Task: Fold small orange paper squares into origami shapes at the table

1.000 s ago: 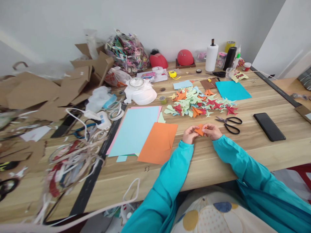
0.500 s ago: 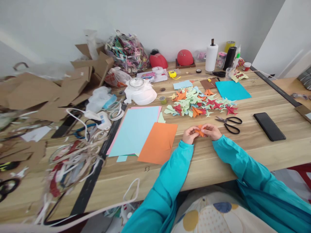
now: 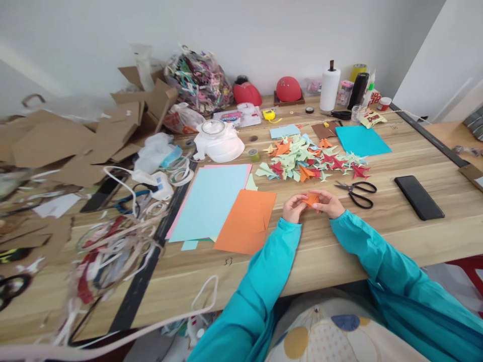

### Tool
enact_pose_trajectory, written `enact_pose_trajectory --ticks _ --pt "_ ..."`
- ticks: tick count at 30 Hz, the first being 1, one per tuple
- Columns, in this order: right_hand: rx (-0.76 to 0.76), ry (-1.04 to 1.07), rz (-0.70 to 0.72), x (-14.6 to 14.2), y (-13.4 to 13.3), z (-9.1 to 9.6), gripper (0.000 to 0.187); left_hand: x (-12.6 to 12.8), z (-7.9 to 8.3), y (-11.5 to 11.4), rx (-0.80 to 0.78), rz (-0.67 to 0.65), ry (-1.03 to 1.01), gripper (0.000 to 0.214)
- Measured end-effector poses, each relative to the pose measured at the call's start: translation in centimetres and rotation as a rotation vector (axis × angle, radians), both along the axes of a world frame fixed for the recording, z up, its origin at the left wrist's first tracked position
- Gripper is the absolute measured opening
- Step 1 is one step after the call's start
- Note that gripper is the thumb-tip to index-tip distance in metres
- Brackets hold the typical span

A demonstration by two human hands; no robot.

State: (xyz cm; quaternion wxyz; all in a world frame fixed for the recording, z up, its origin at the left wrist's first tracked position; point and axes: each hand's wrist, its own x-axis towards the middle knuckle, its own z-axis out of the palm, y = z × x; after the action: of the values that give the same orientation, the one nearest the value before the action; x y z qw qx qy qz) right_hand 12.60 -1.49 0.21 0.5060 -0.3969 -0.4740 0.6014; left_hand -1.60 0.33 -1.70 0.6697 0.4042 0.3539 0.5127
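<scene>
Between my two hands is a small folded piece of orange paper (image 3: 311, 199), held just above the table. My left hand (image 3: 293, 207) pinches its left side, and my right hand (image 3: 327, 203) grips the right side with thumb and fingers. Behind them lies a pile of folded paper cranes (image 3: 298, 156) in pale green, orange and red. Black-handled scissors (image 3: 356, 193) rest to the right of my right hand. Left of my left hand, orange sheets (image 3: 245, 221) overlap a stack topped by a light blue sheet (image 3: 213, 201).
A black phone (image 3: 419, 197) lies at the right. Turquoise paper (image 3: 362, 141) sits behind the cranes, near a white bottle-like roll (image 3: 329, 89). Tangled cords (image 3: 113, 251), a power strip (image 3: 160, 186) and torn cardboard (image 3: 53, 143) crowd the left. A yellow tape measure (image 3: 269, 115) is at the back.
The orange paper has been turned or spread between my fingers, and a broader flat face of it now shows. Both hands stay in nearly the same place.
</scene>
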Motion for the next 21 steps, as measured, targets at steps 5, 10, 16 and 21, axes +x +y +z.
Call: enact_pose_trajectory --ticks 5,10,16,21 --pt "-0.007 -0.008 0.01 0.11 -0.01 -0.18 0.054 -0.08 0.09 0.12 0.073 0.043 0.03 0.018" --pt "0.022 -0.004 0.052 0.26 -0.12 -0.4 0.048 -0.3 0.28 0.28 0.172 -0.012 0.069 0.027" --pt "-0.022 0.008 0.033 0.35 -0.05 -0.64 0.043 -0.07 0.12 0.18 0.112 0.006 0.086 0.024" --pt "-0.039 0.034 0.051 0.3 0.01 -0.36 0.054 -0.22 0.18 0.26 0.154 0.069 0.147 0.02"
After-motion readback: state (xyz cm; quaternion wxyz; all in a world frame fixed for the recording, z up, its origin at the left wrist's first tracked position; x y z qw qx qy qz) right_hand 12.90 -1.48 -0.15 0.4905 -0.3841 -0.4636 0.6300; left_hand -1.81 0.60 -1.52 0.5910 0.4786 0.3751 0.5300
